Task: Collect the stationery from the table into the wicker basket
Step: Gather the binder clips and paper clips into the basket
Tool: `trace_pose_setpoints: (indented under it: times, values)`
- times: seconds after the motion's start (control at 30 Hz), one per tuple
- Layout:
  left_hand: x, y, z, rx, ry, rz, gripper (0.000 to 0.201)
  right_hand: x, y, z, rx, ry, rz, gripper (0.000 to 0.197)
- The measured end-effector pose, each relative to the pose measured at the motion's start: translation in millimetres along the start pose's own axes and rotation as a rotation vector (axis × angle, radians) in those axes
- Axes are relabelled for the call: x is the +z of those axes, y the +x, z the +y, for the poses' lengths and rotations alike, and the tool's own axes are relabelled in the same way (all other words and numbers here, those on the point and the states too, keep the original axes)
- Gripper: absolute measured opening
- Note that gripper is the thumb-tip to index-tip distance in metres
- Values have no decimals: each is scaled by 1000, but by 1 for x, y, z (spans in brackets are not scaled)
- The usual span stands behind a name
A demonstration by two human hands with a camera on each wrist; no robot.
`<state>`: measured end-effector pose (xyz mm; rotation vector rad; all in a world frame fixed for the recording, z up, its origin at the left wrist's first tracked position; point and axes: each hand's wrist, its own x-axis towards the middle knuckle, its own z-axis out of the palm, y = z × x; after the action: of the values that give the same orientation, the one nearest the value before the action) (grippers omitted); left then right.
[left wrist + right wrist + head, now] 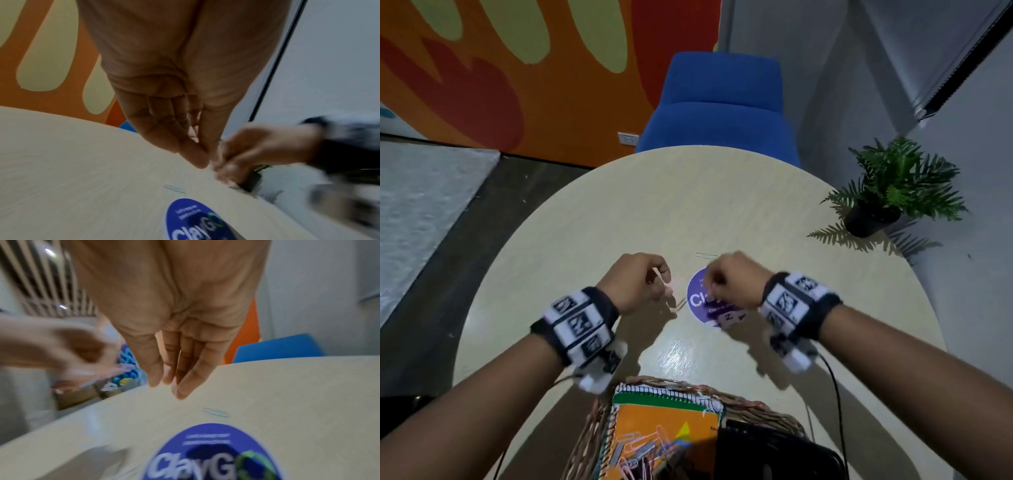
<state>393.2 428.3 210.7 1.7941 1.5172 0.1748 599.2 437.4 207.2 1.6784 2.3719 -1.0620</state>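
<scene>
Near the front table edge stands the wicker basket [582, 442], holding an orange spiral notebook [654, 421], loose paper clips [643, 452] and a black case [774, 452]. One thin paper clip [706, 255] [174, 189] [216, 412] lies on the table [619, 212] just beyond both hands. My left hand [669, 287] [207, 162] hovers left of a round purple sticker [698, 301] and pinches pink paper clips [673, 282]. My right hand [710, 291] [164, 384] hangs over the sticker, fingers pointing down and close together, with nothing visible between them.
A potted fern [893, 185] stands at the table's right edge. A blue chair [722, 102] sits behind the far edge. The round sticker [197, 220] [216, 451] is flat on the tabletop. Cables trail from both wrist cameras toward the basket.
</scene>
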Motion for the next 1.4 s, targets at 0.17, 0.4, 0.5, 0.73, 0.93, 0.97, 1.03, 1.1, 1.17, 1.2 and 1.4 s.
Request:
trace_pose_setpoints:
  times: [0.17, 0.4, 0.5, 0.73, 0.93, 0.97, 1.03, 1.1, 1.17, 1.2, 1.4]
  values:
    - [24, -97, -11, 23, 0, 6, 7, 5, 75, 42, 168, -47, 221, 38]
    - [81, -179, -27, -32, 114, 35, 25, 42, 90, 40, 260, -262, 170, 19]
    - [94, -198, -32, -62, 147, 24, 29, 52, 93, 48, 314, -288, 116, 17]
    - [82, -240, -39, -98, 84, 187, 24, 26, 24, 8, 230, -226, 118, 15]
    - [74, -262, -66, -152, -108, 161, 19, 31, -93, -78, -7, -125, -32, 13]
    - [76, -264, -72, -151, -121, 162, 19, 41, -110, -91, -53, -124, -76, 14]
    - [80, -267, -82, -119, -140, 172, 20, 65, -134, -110, -117, -169, -137, 13]
    - [82, -267, -90, -63, -154, 183, 24, 92, -144, -118, -115, -218, -148, 15]
    - [82, -263, -94, 6, -137, 177, 23, 112, -148, -120, -94, -241, -109, 20]
    - [81, -260, -94, 40, -128, 173, 21, 117, -151, -120, -88, -224, -74, 22]
    - [49, -223, -74, 222, -139, 216, 14, 130, -223, -117, 24, 67, 299, 31]
